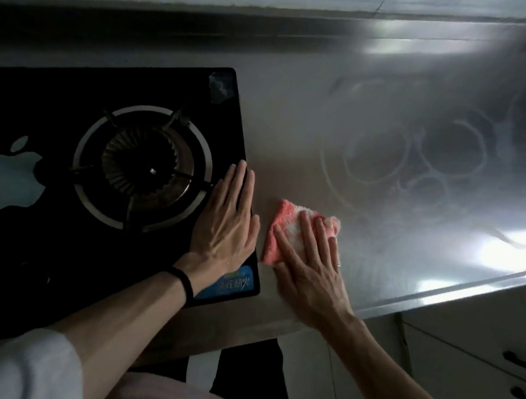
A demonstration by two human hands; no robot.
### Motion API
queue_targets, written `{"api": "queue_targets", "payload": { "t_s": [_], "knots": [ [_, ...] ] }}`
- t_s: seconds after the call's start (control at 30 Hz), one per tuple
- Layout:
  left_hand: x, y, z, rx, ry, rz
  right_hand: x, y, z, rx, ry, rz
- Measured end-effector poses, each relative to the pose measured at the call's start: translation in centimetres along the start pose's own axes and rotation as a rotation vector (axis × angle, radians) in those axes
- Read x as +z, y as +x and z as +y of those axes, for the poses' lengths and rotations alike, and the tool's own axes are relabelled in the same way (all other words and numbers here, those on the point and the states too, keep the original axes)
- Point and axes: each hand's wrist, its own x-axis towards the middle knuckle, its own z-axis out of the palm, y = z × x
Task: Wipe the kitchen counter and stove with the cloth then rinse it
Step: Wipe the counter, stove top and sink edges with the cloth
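**Cloth flat on desk beside stove**

The right hand lies flat with straight fingers, pressing the pink cloth onto the steel desk near its front edge, just right of the stove. The left hand rests flat on the stove's right edge, holding nothing.

At the lower left of the frame a white sleeve covers the upper part of the left arm. Its edge is wide and loose, and from there the forearm is bare. Around the left wrist sits a thin black band, much like an elastic hair tie. Tendons show on the back of the left hand. The right arm, at the lower right, is bare up to the frame's edge. The right hand has a thin pale ring on one finger. At the bottom centre a pale pink garment shows, blurred.
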Motion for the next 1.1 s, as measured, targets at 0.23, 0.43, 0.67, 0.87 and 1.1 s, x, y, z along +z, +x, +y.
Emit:
{"api": "queue_targets", "payload": {
  "t_s": [0.23, 0.43, 0.67, 0.87, 1.1],
  "knots": [
    [0.1, 3.2, 1.8, -0.162, 0.042, 0.078, -3.3, 8.3, 2.0, -0.070, 0.036, 0.082],
    [0.1, 3.2, 2.5, -0.240, 0.056, 0.116, -0.8, -2.4, 5.0, -0.211, 0.025, 0.010],
    [1.2, 3.2, 2.2, -0.257, 0.107, 0.133, -2.3, -5.2, 5.1, -0.253, 0.084, 0.121],
    [1.4, 3.1, 2.1, -0.248, 0.036, 0.173, -1.6, -2.1, 4.7, -0.218, -0.018, 0.036],
    [1.4, 3.3, 2.2, -0.268, -0.043, 0.202, -6.8, 14.5, 4.8, -0.319, 0.004, 0.040]
  ]
}}
